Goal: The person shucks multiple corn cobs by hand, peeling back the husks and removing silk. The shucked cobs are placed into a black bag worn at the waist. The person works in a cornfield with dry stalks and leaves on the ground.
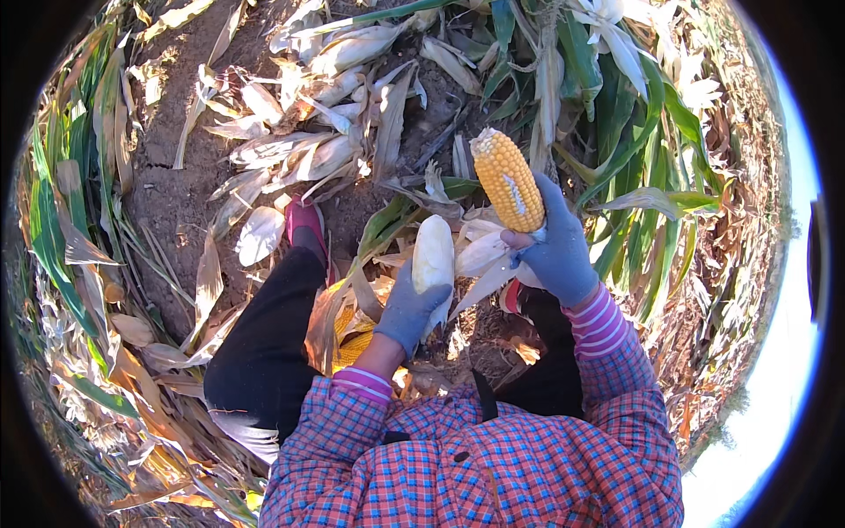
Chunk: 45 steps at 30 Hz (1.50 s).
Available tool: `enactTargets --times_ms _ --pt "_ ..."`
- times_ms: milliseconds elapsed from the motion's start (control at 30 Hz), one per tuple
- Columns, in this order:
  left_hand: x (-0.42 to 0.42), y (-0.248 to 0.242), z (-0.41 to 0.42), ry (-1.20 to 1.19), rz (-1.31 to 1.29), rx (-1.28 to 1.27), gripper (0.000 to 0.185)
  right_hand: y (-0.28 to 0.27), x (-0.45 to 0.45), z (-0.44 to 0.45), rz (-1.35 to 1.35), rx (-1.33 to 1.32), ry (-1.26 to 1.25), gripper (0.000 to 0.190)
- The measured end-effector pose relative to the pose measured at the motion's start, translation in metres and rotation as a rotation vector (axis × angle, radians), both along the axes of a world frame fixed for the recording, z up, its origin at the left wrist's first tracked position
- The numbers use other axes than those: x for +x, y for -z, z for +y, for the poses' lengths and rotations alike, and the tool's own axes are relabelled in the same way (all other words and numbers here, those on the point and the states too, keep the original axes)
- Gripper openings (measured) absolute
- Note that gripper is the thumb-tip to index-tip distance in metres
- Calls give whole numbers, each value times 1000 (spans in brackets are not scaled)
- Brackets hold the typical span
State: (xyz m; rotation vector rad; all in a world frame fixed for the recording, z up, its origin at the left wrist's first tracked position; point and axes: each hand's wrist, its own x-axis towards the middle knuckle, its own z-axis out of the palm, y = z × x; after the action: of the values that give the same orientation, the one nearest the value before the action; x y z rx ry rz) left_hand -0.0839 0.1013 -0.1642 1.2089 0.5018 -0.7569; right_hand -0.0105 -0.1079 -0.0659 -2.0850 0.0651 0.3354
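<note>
My left hand [410, 305], in a grey work glove, grips an ear of corn still wrapped in pale husk [433, 254], held upright between my knees. Higher and to the right, my right hand [561, 244], gloved the same way, is closed around the base of a bare yellow corn cob [507, 178]. White streaks mark the kernels on one side of that cob. Loose pale husk leaves [485, 254] hang beneath the right hand. Below my left hand, husked yellow ears [353, 343] lie on the ground, partly covered by dry leaves.
Several ears in dry husks [317, 148] lie heaped on the bare soil [165, 204] ahead. Green and dry corn stalks [620, 132] are piled at the right, with more stalks [72, 178] at the left. My pink shoe [307, 224] stands beside the husks.
</note>
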Motion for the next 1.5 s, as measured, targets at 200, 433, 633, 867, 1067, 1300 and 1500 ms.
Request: enactTargets --times_ms 200,433,633,867,1067,1300,1500 --pt "-11 -2 -2 34 -31 -39 68 25 -25 4 241 -379 -467 78" --pt "14 -39 0 77 -387 255 81 33 -14 -21 -77 -203 -403 74" --pt "22 -78 -5 127 -561 289 88 49 -22 -28 -122 -226 -327 72" --pt "25 -93 -4 133 -627 219 89 40 -19 -22 -158 -69 -315 74" --pt "24 -93 -6 120 -603 198 87 40 -19 -25 -155 -92 -317 75" --pt "22 -90 -6 116 -600 195 87 41 -21 -25 -161 -91 -302 75" --pt "18 -71 -8 -54 -461 112 83 31 -17 -18 -4 -79 -253 69"
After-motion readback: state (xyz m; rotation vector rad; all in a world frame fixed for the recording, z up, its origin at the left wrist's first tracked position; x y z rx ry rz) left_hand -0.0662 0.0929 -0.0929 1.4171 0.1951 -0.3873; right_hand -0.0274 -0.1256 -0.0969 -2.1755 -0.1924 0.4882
